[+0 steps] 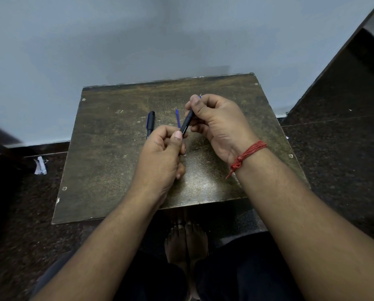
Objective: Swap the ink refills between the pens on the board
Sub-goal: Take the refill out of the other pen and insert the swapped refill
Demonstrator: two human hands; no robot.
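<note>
Above the middle of the worn brown board [107,161], both hands hold one black pen barrel [187,123]. My left hand [163,157] pinches its lower end between thumb and fingers. My right hand [218,123] grips its upper end, and a thin blue refill tip [200,96] pokes out past the fingers. A loose blue refill [178,119] lies on the board just left of the held barrel. Further left lies a second black pen [150,123] with a blue clip, its lower end hidden behind my left hand.
The board rests low over a dark speckled floor, against a pale wall. A crumpled white paper scrap [40,165] lies on the floor to the left. A dark raised ledge [342,83] runs along the right. My bare feet [186,240] sit below the board's front edge.
</note>
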